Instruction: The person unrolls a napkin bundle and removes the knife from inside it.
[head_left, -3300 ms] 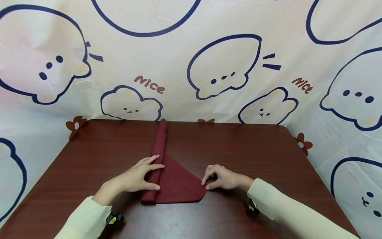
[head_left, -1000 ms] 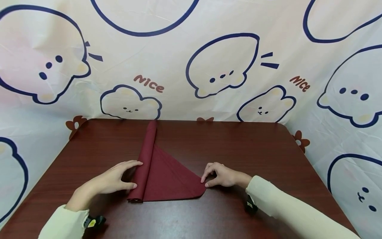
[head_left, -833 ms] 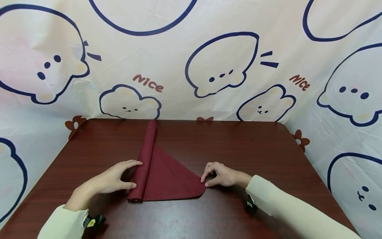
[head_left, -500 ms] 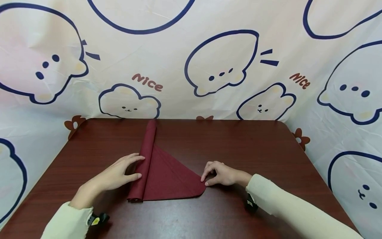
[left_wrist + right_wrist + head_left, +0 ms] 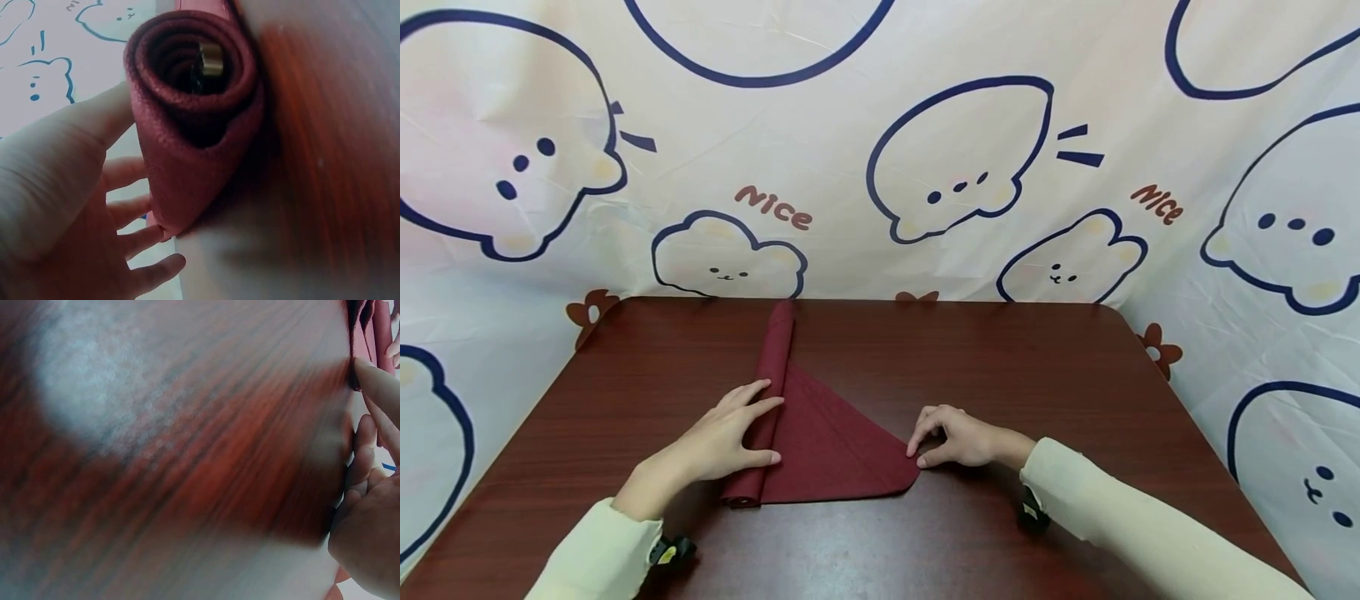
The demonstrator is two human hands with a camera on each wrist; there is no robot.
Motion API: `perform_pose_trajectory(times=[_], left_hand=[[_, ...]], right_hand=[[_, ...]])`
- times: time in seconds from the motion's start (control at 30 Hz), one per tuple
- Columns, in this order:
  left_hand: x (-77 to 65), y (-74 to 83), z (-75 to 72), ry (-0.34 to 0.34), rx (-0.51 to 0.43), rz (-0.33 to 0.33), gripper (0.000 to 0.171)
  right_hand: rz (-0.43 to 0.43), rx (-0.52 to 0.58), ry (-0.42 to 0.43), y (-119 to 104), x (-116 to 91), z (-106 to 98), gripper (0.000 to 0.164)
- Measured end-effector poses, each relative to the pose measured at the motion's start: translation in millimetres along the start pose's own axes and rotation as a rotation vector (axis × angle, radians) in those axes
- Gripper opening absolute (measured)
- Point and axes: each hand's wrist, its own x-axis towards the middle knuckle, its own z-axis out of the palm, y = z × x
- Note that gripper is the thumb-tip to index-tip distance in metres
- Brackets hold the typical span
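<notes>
Counter (image 5: 1015,367): dark reddish-brown wood grain, rounded rear corners, glare patch (image 5: 857,537) toward the front edge. Backdrop (image 5: 842,158): pale printed sheet behind the rear edge and along both side edges. Print: bear heads (image 5: 727,258) in dark blue outline; "Nice" lettering (image 5: 772,207), twice, above the rear edge; brown flowers (image 5: 592,315) beside both rear corners.

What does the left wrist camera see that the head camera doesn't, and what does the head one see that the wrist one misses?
Only left wrist: a gold-coloured thing inside the rolled end of the red cloth; I can't tell what.
Only head: the right hand touching the cloth's corner, and the pale sleeves.
Both: the left hand, the roll, the brown table and the patterned backdrop.
</notes>
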Motion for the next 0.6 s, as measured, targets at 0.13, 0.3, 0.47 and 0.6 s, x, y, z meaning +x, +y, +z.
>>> perform_pose_trajectory(times=[0.13, 0.3, 0.47, 0.6], left_hand=[[-2.8, -4.3, -3.8, -0.023, -0.018, -0.026, 0.079], [-7.3, -12.2, -10.7, -0.050, -0.066, -0.039, 0.080], [-10.3, -19.7, -15.9, -0.061, -0.101, -0.041, 0.080], [-12.1, -24.3, -19.7, -0.063, -0.110, -0.035, 0.080]], right_hand=[[0.003, 0.002, 0.000, 0.3, -0.5, 0.0, 0.012], [0.009, 0.011, -0.005, -0.3, -0.7, 0.1, 0.012], [0.012, 0.018, -0.006, -0.4, -0.5, 0.2, 0.012], [0.007, 0.023, -0.006, -0.7, -0.5, -0.1, 0.012]])
